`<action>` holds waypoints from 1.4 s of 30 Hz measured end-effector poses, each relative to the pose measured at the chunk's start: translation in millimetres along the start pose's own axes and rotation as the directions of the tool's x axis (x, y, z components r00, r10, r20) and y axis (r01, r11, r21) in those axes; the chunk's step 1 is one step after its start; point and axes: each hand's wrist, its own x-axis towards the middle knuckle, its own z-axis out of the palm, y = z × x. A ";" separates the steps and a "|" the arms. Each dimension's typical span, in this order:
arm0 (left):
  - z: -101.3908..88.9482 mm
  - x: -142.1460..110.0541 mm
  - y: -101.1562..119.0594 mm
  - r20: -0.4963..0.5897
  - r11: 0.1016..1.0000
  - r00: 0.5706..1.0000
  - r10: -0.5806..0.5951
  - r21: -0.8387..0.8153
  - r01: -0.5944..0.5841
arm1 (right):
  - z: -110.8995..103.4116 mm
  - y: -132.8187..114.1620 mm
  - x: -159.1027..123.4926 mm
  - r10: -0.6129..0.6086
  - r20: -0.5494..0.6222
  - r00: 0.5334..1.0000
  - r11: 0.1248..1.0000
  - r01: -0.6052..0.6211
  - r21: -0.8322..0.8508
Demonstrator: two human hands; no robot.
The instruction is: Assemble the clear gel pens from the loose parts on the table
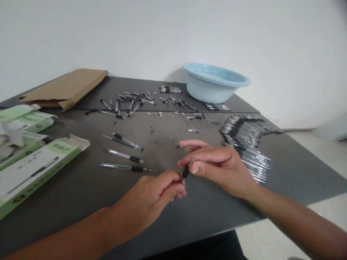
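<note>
My left hand [165, 187] is closed around the clear barrel of a pen [185, 172], whose black rubber grip sticks out toward the right. At the tip end, my right hand [219, 162] pinches the pen's small silvery tip [192, 160] between thumb and index finger, the other fingers stretched out. Left of the hands lie several loose pens, among them a clear one with a black grip and bare point [124, 167] and another [123, 155] behind it. A small dark piece [178, 146] shows by my right fingertips, too small to name.
A large stack of pens [244, 133] lies to the right, with a light blue basin [214, 85] behind. Pen parts and small silvery tips [160, 114] are scattered at the back. Green-white pen boxes [40, 169] and a brown paper bag [65, 86] occupy the left side of the dark table [89, 202].
</note>
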 end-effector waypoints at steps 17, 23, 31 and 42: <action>1.9 1.1 2.7 -0.025 0.989 1.000 -0.004 -0.148 0.000 | -49.5 27.8 23.1 -0.204 -0.025 0.979 0.696 0.127 -0.706; 2.4 2.5 0.6 -0.141 0.983 0.990 0.032 -0.174 -0.057 | -39.5 48.8 27.0 0.054 0.208 0.977 0.515 0.151 -0.844; -0.5 2.1 2.9 -0.159 0.983 0.986 0.043 -0.167 -0.070 | -43.0 59.8 34.6 0.043 0.149 0.988 0.574 0.097 -0.813; -0.5 -0.6 -2.5 -0.235 0.985 0.972 0.012 -0.167 -0.053 | -21.3 28.3 24.2 -0.003 -0.218 0.976 0.951 -0.064 -0.302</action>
